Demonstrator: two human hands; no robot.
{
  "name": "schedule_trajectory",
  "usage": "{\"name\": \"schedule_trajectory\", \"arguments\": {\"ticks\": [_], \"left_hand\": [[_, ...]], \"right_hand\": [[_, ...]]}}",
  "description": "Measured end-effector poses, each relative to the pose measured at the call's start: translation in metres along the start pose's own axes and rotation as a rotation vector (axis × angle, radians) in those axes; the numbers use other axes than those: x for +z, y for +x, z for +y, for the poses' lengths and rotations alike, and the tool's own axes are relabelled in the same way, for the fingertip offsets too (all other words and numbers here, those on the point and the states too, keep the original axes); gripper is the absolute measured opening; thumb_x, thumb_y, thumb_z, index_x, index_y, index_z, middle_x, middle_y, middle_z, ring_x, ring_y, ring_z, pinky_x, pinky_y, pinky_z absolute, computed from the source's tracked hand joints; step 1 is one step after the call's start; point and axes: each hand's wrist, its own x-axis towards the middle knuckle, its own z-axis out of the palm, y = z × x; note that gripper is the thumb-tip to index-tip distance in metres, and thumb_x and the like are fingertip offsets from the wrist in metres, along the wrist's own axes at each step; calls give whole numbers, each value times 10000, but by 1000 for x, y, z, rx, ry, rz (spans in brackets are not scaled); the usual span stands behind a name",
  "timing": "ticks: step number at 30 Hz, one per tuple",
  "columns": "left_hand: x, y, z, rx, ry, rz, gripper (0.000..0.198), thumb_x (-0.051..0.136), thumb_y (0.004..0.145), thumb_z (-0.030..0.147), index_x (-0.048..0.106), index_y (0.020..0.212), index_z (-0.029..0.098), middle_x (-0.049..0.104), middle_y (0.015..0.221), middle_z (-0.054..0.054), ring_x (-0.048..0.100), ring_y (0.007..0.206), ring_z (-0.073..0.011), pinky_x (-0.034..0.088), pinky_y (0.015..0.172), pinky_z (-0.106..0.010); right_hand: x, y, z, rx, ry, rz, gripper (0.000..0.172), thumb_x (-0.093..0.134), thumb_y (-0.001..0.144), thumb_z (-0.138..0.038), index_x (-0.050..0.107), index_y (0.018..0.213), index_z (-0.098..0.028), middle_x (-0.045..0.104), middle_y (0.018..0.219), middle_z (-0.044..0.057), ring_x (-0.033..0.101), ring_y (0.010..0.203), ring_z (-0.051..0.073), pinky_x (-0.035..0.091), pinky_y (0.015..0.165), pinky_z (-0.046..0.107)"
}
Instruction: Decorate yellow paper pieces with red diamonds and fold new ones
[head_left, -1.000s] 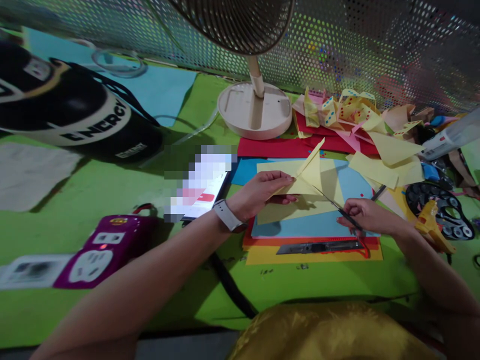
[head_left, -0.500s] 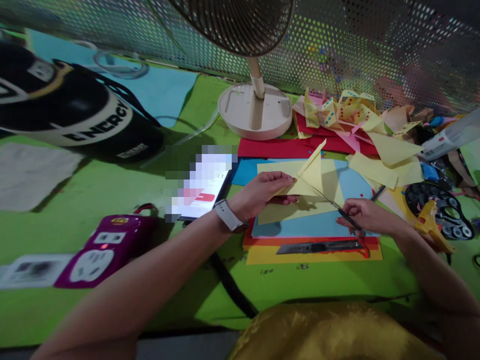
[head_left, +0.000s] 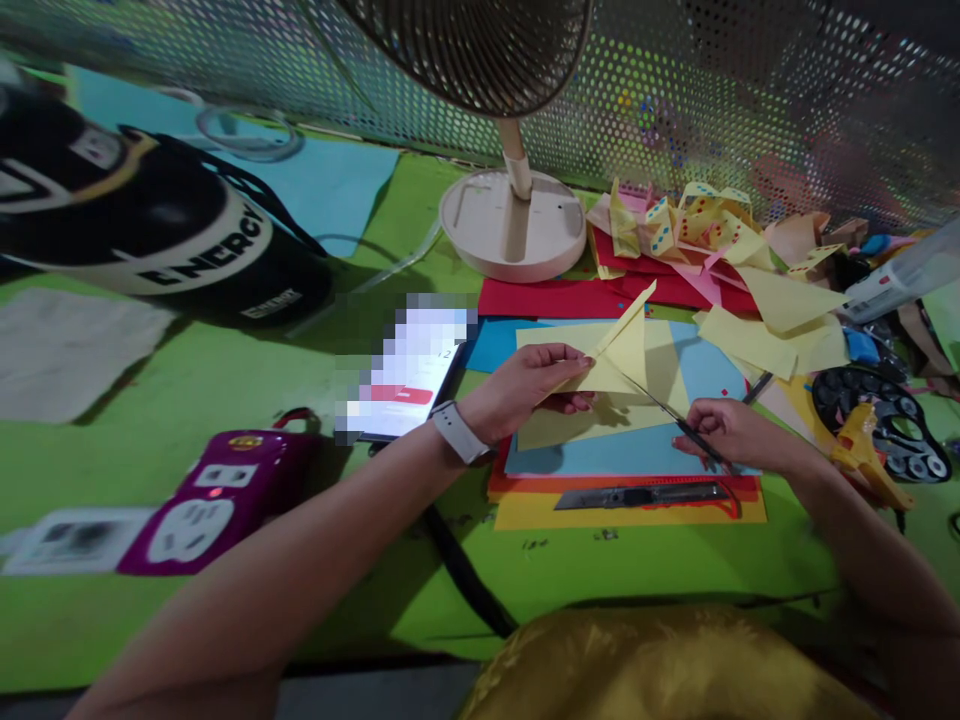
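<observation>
My left hand (head_left: 529,385) pinches a folded piece of pale yellow paper (head_left: 622,345), thumb on top and fingers underneath. One corner of it points up and to the right. My right hand (head_left: 724,432) is closed on a slim dark-handled metal tool (head_left: 699,438). Its thin metal part runs to the lower edge of the folded paper; whether it is scissors or another tool I cannot tell. Under both hands lie a yellow sheet (head_left: 544,430) and a light blue sheet (head_left: 600,460) on red and orange ones. A utility knife (head_left: 637,495) rests flat in front of them.
Left of the sheets are a lit phone (head_left: 405,395), a purple power socket (head_left: 217,500) and a large black bottle (head_left: 225,250). A fan (head_left: 514,225) stands behind. Paper scraps (head_left: 705,225), a yellow glue gun (head_left: 866,455) and a black palette-like tray (head_left: 911,445) lie right.
The view has shifted very slightly. Both hands, the folded paper and the tool keep nearly the same place.
</observation>
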Motion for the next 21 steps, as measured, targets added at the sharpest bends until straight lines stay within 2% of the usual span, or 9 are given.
{"name": "schedule_trajectory", "arguments": {"ticks": [5, 12, 21], "left_hand": [[-1, 3, -3, 40, 20, -1, 137, 615, 865, 236, 538, 771, 172, 633, 532, 27, 610, 441, -81, 503, 476, -160], [-1, 2, -3, 73, 62, -9, 141, 604, 885, 242, 524, 790, 176, 638, 531, 31, 572, 389, -66, 451, 406, -136], [-2, 3, -3, 98, 81, -2, 130, 577, 899, 227, 524, 792, 174, 622, 506, 42, 565, 370, -68, 443, 384, -136]], "right_hand": [[1, -1, -2, 0, 33, 29, 435, 756, 655, -533, 489, 720, -195, 568, 530, -54, 422, 387, 48, 297, 384, 193], [0, 2, 2, -3, 58, 29, 435, 759, 655, -537, 492, 715, -198, 567, 553, -45, 539, 468, 93, 358, 433, 207], [0, 0, -2, 9, 80, 34, 434, 773, 634, -534, 509, 701, -196, 566, 522, -56, 495, 437, 78, 335, 430, 208]]}}
